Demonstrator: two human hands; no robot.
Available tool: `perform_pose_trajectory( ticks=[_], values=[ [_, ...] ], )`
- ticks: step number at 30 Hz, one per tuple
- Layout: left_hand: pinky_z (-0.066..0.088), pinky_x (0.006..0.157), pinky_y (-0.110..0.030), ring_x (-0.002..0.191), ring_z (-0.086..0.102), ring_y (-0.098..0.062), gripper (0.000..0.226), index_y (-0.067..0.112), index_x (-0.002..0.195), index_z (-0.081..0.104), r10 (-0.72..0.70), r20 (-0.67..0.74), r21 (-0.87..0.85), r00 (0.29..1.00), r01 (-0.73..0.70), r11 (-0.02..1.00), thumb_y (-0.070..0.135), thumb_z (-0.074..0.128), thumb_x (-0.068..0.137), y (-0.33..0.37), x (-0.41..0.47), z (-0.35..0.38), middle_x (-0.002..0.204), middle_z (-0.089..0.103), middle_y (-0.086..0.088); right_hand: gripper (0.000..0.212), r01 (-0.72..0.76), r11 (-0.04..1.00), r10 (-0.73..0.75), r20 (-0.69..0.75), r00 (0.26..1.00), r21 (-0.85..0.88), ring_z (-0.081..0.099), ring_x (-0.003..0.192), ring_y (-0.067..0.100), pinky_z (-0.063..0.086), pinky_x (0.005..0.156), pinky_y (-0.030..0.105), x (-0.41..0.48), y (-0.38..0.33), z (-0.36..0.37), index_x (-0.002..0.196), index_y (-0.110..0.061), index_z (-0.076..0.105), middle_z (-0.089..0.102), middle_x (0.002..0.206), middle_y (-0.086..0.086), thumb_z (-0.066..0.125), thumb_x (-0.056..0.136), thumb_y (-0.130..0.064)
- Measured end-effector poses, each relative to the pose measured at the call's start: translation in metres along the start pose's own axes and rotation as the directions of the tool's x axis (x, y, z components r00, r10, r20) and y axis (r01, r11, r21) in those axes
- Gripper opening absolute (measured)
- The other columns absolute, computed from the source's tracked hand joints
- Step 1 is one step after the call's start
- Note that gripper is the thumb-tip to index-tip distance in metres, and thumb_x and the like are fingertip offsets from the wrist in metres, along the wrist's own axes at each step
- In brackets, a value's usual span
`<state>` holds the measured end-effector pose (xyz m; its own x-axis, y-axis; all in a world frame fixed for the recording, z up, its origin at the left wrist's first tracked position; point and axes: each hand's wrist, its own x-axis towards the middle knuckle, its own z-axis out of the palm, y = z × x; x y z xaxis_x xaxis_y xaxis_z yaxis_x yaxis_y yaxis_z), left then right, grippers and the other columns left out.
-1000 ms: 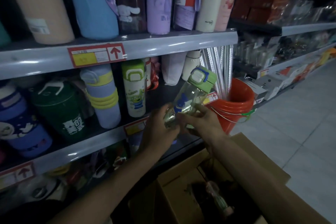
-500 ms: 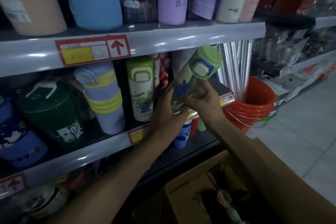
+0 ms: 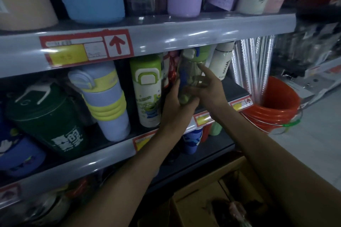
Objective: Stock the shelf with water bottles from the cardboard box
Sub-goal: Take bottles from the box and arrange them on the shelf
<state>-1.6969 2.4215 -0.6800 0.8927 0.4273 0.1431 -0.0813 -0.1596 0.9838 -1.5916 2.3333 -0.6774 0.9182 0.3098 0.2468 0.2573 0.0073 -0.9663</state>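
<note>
Gripping the clear green-lidded water bottle (image 3: 190,73), the left hand (image 3: 176,106) and right hand (image 3: 212,92) curl their fingers (image 3: 203,69) round it above the middle shelf (image 3: 110,155), between an alien-print bottle (image 3: 147,94) and a white bottle (image 3: 221,62).

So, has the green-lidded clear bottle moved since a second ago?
Yes. The clear bottle went up and inward: from beside the orange bucket to just under the upper shelf edge.
</note>
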Motion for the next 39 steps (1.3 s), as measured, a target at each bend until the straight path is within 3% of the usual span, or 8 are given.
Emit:
perform_pose_trajectory(
  ticks=[4, 7, 10, 13, 21, 26, 32, 39],
  values=[
    [0.04, 0.109, -0.023, 0.131, 0.043, 0.002, 0.078, 0.031, 0.159, 0.029, -0.029, -0.006, -0.016, 1.0, 0.029, 0.999, 0.017, 0.067, 0.093, -0.004, 0.005, 0.0, 0.151, 0.042, 0.016, 0.091, -0.027, 0.998, 0.028, 0.012, 1.0, -0.051, 0.071, 0.107, 0.027, 0.061, 0.087, 0.046, 0.012, 0.007, 0.002, 0.146, -0.025, 0.05, 0.07, 0.118, 0.008, 0.09, 0.068, 0.001],
    [0.039, 0.099, -0.012, 0.119, 0.047, 0.009, 0.075, 0.03, 0.158, 0.031, -0.042, -0.004, -0.023, 0.999, 0.042, 0.999, 0.012, 0.066, 0.094, -0.006, 0.007, -0.001, 0.139, 0.045, 0.022, 0.081, -0.057, 0.997, 0.056, -0.023, 0.998, -0.057, 0.072, 0.105, 0.024, 0.06, 0.09, 0.052, 0.013, 0.01, 0.005, 0.131, -0.025, 0.051, 0.07, 0.119, 0.008, 0.094, 0.063, -0.015],
    [0.038, 0.111, -0.023, 0.136, 0.041, -0.001, 0.081, 0.031, 0.16, 0.026, -0.054, 0.014, -0.019, 0.998, 0.055, 0.998, 0.02, 0.068, 0.091, -0.01, 0.008, -0.001, 0.155, 0.04, 0.013, 0.071, -0.062, 0.994, 0.057, -0.056, 0.997, -0.089, 0.072, 0.105, 0.024, 0.061, 0.088, 0.053, 0.012, 0.015, 0.008, 0.109, -0.028, 0.052, 0.071, 0.119, 0.009, 0.093, 0.052, -0.036],
    [0.035, 0.118, -0.034, 0.144, 0.037, -0.009, 0.089, 0.031, 0.16, 0.025, -0.076, 0.029, -0.016, 0.997, 0.076, 0.997, 0.037, 0.066, 0.082, -0.01, 0.007, -0.002, 0.162, 0.035, 0.007, 0.063, -0.047, 0.99, 0.037, -0.069, 0.997, -0.135, 0.071, 0.105, 0.024, 0.06, 0.087, 0.052, 0.011, 0.015, 0.01, 0.109, -0.023, 0.053, 0.071, 0.12, 0.01, 0.094, 0.061, -0.027],
    [0.037, 0.107, -0.024, 0.129, 0.044, -0.003, 0.074, 0.028, 0.158, 0.032, -0.116, 0.075, 0.016, 0.99, 0.115, 0.993, 0.035, 0.068, 0.095, -0.009, -0.003, -0.016, 0.143, 0.047, 0.014, 0.077, -0.115, 0.962, 0.098, -0.077, 0.992, -0.248, 0.067, 0.107, 0.022, 0.059, 0.092, 0.044, 0.002, 0.004, -0.001, 0.126, -0.021, 0.053, 0.064, 0.114, 0.001, 0.098, 0.063, -0.025],
    [0.045, 0.112, -0.043, 0.128, 0.055, -0.011, 0.087, 0.031, 0.15, 0.045, -0.103, 0.111, 0.113, 0.988, 0.09, 0.989, 0.062, 0.063, 0.071, -0.008, -0.023, -0.025, 0.139, 0.059, 0.01, 0.084, -0.136, 0.915, 0.107, -0.094, 0.99, -0.381, 0.063, 0.113, 0.022, 0.056, 0.095, 0.044, -0.036, -0.016, -0.031, 0.133, -0.016, 0.055, 0.064, 0.124, 0.005, 0.098, 0.063, -0.032],
    [0.03, 0.11, -0.024, 0.139, 0.033, -0.004, 0.078, 0.028, 0.155, 0.037, -0.032, 0.337, 0.272, 0.941, -0.065, 0.96, 0.051, 0.068, 0.087, 0.017, -0.056, -0.048, 0.154, 0.037, 0.012, 0.104, -0.036, 0.783, 0.051, 0.006, 0.999, -0.621, 0.065, 0.117, 0.017, 0.053, 0.098, 0.039, -0.095, -0.044, -0.073, 0.138, -0.018, 0.057, 0.069, 0.127, -0.001, 0.086, 0.049, -0.063],
    [0.041, 0.11, -0.038, 0.139, 0.042, -0.013, 0.095, 0.039, 0.153, 0.033, 0.018, 0.514, 0.534, 0.857, -0.336, 0.775, 0.078, 0.055, 0.07, 0.019, -0.095, -0.052, 0.154, 0.037, 0.011, 0.109, 0.02, 0.465, 0.123, 0.087, 0.989, -0.885, 0.051, 0.132, 0.028, 0.044, 0.11, 0.042, -0.174, -0.079, -0.117, 0.146, -0.03, 0.049, 0.052, 0.144, 0.006, 0.083, 0.05, -0.066]
  ],
)
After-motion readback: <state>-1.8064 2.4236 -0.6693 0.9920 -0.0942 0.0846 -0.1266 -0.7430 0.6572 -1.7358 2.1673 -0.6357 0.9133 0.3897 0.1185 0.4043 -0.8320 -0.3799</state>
